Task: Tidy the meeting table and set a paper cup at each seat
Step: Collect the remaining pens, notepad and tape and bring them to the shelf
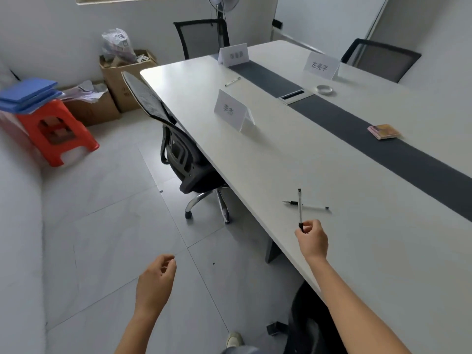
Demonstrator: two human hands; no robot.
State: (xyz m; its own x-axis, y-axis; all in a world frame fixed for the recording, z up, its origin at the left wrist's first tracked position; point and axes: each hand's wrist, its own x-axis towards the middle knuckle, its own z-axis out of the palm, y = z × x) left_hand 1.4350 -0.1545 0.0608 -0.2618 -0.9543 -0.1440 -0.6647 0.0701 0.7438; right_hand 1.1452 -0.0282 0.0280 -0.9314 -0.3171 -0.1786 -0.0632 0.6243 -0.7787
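Right hand [312, 237] grip pinches a pen [300, 209] upright; left hand [155, 279] loosely curled, empty.

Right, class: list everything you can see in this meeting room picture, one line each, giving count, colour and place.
Meeting table: one, white with dark centre strip, right.
Name cards: three, white, far half of table.
Pens: three; one held upright, one lying near edge beside it, one far.
Tape roll: one, clear, far table.
Notepad: one, pinkish, on dark strip.
Office chairs: four, black, around table.
Stool: one, red, left, blue folders on top.
Cardboard boxes: two, brown, far wall.
Fan: one, white, far wall.
Left hand: empty, over floor.
Right hand: pinching pen.
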